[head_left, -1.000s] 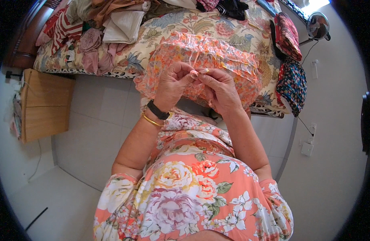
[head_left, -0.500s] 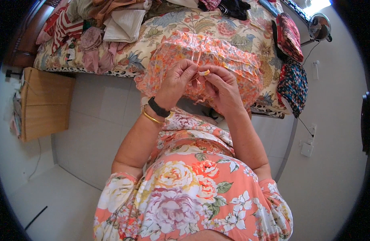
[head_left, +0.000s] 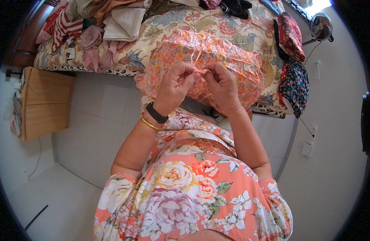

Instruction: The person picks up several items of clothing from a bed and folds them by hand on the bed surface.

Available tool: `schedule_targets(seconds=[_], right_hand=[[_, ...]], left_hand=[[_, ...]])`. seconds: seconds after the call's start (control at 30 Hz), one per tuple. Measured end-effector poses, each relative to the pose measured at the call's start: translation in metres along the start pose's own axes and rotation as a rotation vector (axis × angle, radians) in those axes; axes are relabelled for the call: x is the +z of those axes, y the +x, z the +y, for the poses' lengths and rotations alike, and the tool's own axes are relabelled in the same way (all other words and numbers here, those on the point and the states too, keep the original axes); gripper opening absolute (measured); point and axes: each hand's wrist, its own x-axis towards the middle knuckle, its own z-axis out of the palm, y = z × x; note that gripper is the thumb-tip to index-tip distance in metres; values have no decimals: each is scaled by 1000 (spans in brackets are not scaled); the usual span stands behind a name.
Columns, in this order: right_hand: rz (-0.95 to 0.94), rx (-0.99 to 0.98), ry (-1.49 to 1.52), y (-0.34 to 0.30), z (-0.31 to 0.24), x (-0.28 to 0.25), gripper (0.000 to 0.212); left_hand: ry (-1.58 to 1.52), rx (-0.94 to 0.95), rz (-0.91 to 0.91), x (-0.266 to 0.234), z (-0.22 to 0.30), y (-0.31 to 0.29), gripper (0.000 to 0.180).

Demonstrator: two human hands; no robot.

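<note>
An orange floral garment (head_left: pixel 233 70), ruffled and thin, lies spread over the near edge of the bed and hangs down toward my lap. Two pale pink drawstrings (head_left: pixel 196 57) run from it to my fingers. My left hand (head_left: pixel 178 82) pinches the cord ends, thumb against forefinger. Close against it, my right hand (head_left: pixel 222 82) is closed in a pinch on the same cord. The fingertips of both hands nearly touch, and a small loop or knot between them is partly hidden. On my left wrist are a black band (head_left: pixel 157 113) and a gold bangle (head_left: pixel 149 123).
The bed (head_left: pixel 169 24) has a floral cover, with piled clothes (head_left: pixel 122 24) at its far left. Folded garments (head_left: pixel 291 38) and a dark floral cloth (head_left: pixel 294 86) lie at its right end, near a small fan (head_left: pixel 320 27). A wooden cabinet (head_left: pixel 46 104) stands at left.
Both hands have drawn closer together at the cord. The whitish-yellow bit that showed at my right fingertips is now covered, and my right fingers have curled inward.
</note>
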Motion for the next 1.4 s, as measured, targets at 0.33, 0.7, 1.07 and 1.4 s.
schedule_targets(seconds=[0.33,0.7,1.07,1.4], right_hand=[[-71,384,766,-4,-13,-6,15],[291,413,783,16,21,0,14],[349,528,1135,27,47,-9,23],[279,513,1430,46,32,3,16]], left_hand=[[84,116,3,-5,-14,-5,7],[118,34,94,-37,-41,-32,8],[-710,-311,333,-64,-50,-48,6],[-1317,-263,347,-52,-51,-20,21]])
